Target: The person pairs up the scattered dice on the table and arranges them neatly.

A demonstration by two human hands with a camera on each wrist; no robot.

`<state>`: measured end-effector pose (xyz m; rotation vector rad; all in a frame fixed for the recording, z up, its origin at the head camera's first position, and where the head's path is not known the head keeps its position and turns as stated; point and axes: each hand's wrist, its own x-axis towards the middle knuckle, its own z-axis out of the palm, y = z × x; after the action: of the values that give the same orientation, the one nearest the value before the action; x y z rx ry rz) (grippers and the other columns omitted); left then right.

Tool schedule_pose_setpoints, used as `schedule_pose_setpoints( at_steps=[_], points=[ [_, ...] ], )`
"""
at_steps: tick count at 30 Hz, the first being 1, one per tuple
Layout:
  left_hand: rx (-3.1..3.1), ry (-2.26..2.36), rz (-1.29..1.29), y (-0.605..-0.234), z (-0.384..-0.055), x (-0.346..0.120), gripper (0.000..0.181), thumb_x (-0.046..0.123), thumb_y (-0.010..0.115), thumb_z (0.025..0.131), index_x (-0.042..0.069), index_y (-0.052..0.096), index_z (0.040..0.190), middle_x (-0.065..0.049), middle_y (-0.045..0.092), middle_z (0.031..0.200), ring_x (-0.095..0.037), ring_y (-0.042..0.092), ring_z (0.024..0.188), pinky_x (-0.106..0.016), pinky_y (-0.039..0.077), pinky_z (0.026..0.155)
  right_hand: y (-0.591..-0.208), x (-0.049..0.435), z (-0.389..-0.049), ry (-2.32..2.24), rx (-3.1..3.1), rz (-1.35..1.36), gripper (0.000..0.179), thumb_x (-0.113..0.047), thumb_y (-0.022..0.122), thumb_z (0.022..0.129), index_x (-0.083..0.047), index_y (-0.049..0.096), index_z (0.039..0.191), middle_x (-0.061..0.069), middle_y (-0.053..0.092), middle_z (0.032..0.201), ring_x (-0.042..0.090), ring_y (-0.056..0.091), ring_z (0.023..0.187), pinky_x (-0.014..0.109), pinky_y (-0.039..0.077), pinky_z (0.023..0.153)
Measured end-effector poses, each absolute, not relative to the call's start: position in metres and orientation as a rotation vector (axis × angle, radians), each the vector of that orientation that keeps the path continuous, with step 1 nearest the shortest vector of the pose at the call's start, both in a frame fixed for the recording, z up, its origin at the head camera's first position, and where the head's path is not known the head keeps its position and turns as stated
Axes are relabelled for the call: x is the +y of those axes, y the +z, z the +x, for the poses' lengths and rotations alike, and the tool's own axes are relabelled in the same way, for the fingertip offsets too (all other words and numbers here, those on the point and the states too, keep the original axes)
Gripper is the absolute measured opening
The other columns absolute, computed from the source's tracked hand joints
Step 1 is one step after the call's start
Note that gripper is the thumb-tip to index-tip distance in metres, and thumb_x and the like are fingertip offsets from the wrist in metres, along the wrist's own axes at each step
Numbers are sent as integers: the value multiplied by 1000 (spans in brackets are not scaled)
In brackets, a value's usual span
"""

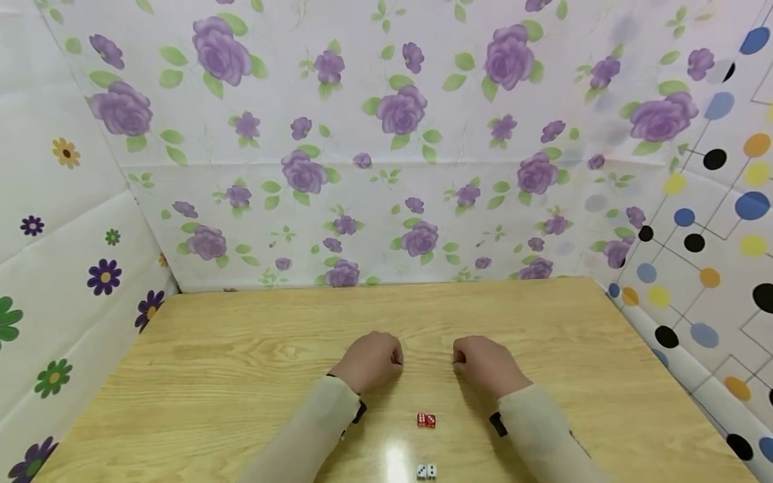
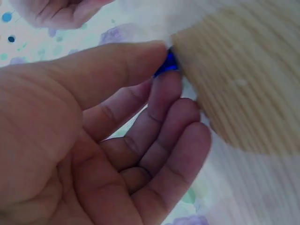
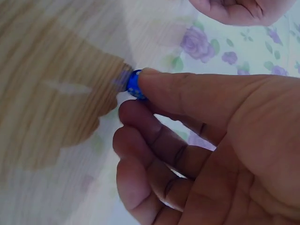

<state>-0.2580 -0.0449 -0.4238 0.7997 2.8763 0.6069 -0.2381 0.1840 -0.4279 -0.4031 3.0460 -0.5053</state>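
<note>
Between thumb and fingers, my left hand [image 1: 371,362] pinches a small blue die [image 2: 168,65], mostly covered by the fingertips. A second blue die [image 3: 135,84], with pale dots on it, is held the same way by my right hand [image 1: 486,365]. Both hands are low over the middle of the table, facing each other with a gap between them. The head view hides both blue dice behind the hands. Two red dice [image 1: 426,420] sit side by side on the table, nearer to me. Closer still, two white dice [image 1: 426,471] with black dots lie side by side.
The wooden table [image 1: 241,349] has a light grain and a glare spot near the front. A cloth with purple roses [image 1: 398,111] hangs behind its far edge. Patterned cloths [image 1: 712,278] line the left and right sides.
</note>
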Motion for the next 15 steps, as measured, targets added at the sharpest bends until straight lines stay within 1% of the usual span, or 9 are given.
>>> schedule_pose_setpoints(
  at_steps=[6, 15],
  points=[
    [2861, 592, 853, -418, -251, -50, 11, 8, 69, 84, 18, 67, 78, 9, 61, 79, -6, 53, 70, -28, 48, 70, -427, 180, -236, -484, 3075, -400, 19, -14, 70, 86, -19, 57, 72, -9, 53, 70, 11, 46, 62, 31, 40, 58],
    [2870, 509, 884, -419, -249, -46, 13, 8, 70, 83, 20, 67, 82, 7, 65, 84, -7, 57, 75, -28, 49, 73, -424, 179, -234, -407, 3090, -432, 18, -14, 69, 86, -17, 58, 73, -7, 53, 69, 11, 45, 62, 31, 39, 57]
  ],
)
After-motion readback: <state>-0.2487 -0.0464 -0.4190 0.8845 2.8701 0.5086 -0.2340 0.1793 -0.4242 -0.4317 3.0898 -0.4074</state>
